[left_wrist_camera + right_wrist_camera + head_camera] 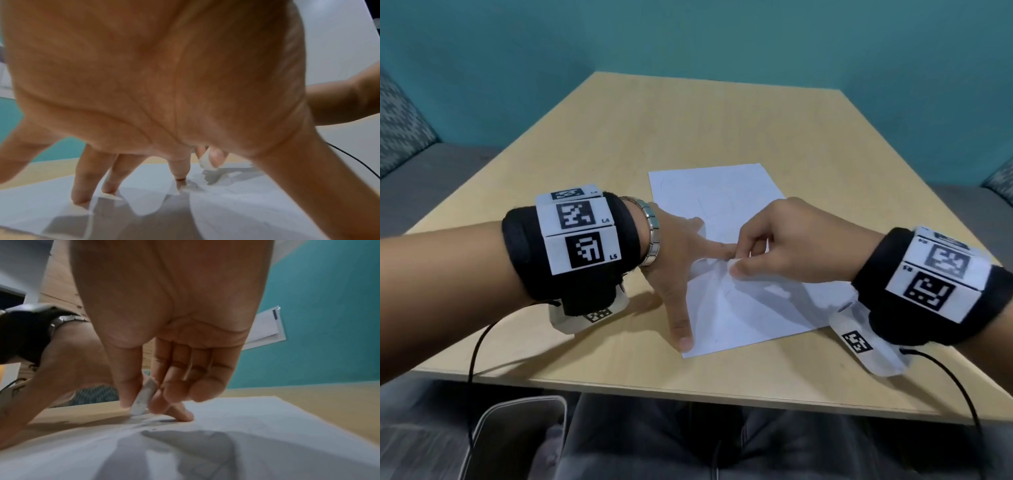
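Note:
A white sheet of paper [722,192] lies flat on the wooden table [619,137], creased near its middle. My left hand [685,281] is spread on the sheet's left side, its straight fingers [82,191] and thumb pressing it down. My right hand [737,264] pinches a small white eraser [732,262] between thumb and forefinger, its end down on the paper right beside the left forefinger. The right wrist view shows the eraser [144,395] upright against the sheet [246,426]. From the left wrist, the eraser [205,162] shows beyond my left fingers.
The near table edge [688,390] runs just above my lap. A grey rounded case [517,438] sits at lower left. Black cables [476,349] hang from both wrist units. Grey bench seats [431,178] flank the table under a teal wall.

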The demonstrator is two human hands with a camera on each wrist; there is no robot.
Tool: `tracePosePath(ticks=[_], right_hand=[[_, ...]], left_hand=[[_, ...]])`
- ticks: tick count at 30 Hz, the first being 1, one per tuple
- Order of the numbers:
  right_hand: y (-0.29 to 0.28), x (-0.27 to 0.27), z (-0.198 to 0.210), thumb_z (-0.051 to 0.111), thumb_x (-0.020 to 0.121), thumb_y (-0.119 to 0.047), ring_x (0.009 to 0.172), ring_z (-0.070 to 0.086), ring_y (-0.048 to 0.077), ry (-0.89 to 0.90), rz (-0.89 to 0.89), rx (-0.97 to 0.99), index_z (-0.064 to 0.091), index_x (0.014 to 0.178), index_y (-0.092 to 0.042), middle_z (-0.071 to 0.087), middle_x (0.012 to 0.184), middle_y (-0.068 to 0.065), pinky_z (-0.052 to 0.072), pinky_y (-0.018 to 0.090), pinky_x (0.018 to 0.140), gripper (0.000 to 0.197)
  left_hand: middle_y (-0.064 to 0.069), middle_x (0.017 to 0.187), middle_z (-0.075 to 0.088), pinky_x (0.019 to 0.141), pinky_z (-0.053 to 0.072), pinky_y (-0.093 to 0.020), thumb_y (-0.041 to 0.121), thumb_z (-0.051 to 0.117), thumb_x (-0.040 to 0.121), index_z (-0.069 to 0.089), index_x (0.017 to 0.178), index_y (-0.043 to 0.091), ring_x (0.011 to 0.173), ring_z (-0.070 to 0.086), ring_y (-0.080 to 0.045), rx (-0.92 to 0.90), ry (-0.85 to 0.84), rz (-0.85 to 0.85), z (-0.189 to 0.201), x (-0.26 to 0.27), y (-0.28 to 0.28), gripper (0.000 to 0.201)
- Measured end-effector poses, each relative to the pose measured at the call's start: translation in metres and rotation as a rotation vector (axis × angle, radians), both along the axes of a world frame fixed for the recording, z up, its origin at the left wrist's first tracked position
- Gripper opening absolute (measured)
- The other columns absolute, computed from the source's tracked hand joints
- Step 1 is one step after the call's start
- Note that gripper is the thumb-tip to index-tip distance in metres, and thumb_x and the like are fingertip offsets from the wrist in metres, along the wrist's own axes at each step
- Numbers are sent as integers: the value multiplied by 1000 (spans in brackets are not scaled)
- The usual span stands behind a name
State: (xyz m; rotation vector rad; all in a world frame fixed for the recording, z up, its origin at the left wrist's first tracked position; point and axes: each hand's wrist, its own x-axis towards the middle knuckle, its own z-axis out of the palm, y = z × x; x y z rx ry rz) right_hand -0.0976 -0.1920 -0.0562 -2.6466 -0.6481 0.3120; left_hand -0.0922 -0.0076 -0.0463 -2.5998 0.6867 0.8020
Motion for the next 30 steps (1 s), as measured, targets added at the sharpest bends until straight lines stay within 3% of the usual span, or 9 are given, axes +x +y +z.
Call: tracePosePath(ticks=[6, 11, 13, 18, 20, 24, 27, 28, 30], right_hand=[[-22, -5, 3, 75, 83, -34, 57, 55, 5, 54, -48, -115, 72, 81, -26, 72, 70, -5, 42, 19, 54, 9], [-23, -11, -1, 77, 81, -30, 71, 61, 13, 59, -76, -124, 73, 86, -25, 70, 77, -4, 50, 31, 65, 8], [-22, -12, 0, 76, 82, -35, 68, 60, 7, 50, -49, -129, 73, 86, -28, 71, 80, -5, 49, 30, 65, 8], [-19, -7, 0, 75, 83, -31, 55, 52, 2, -27, -47, -155, 71, 77, -23, 66, 68, -7, 39, 23, 55, 11], [-14, -11, -3, 76, 81, -26, 57, 53, 1, -13, -2, -114, 68, 72, -20, 61, 61, -8, 40, 22, 55, 14], [-1, -17, -3, 77, 83, -27, 63, 56, 2, 66, 159, -94, 74, 76, -18, 64, 63, -7, 45, 22, 59, 12], [-1, -5, -1, 76, 80, -24, 61, 56, -3, -37, 94, -94, 74, 71, -16, 66, 60, -5, 46, 24, 58, 12], [1, -6, -2, 76, 80, -22, 61, 56, -3, -35, 108, -80, 73, 69, -16, 66, 59, -6, 43, 20, 56, 13], [7, -13, -3, 77, 81, -23, 61, 56, -1, 22, 181, -78, 73, 70, -17, 63, 58, -9, 42, 16, 54, 14]], left_hand=[[12, 155, 6, 107, 21, -45, 92, 66, 36, -16, 130, 75, 135, 15, -24, 16, -41, -38, 4, 0, -1, 126], [17, 159, -17, 118, 6, -52, 93, 63, 39, -7, 140, 67, 148, -10, -17, -177, -13, -72, 6, 12, -13, 126], [15, 160, -20, 118, 1, -54, 91, 66, 40, -8, 141, 65, 148, -16, -15, -184, 16, -96, -1, 15, -22, 128], [19, 159, -17, 117, 13, -57, 86, 73, 39, -2, 144, 60, 148, -13, -12, -164, 50, -112, -15, 21, -32, 131], [24, 158, -11, 115, 18, -58, 88, 72, 33, 9, 135, 68, 149, -8, -14, -197, 70, -133, -16, 21, -32, 121], [18, 159, -4, 116, 16, -57, 88, 72, 33, 27, 92, 85, 149, -14, -18, -224, 116, -136, -12, 14, -33, 74], [25, 136, 26, 112, 30, -42, 77, 80, 43, 42, 104, 68, 137, 21, -9, -275, 69, -126, -8, 10, -32, 73], [30, 120, 30, 108, 30, -35, 74, 82, 45, 46, 93, 61, 127, 26, -7, -303, 74, -124, -8, 10, -32, 61], [33, 110, 31, 107, 20, -27, 72, 82, 49, 51, 74, 61, 133, 20, -5, -342, 109, -156, -9, 12, -33, 42]])
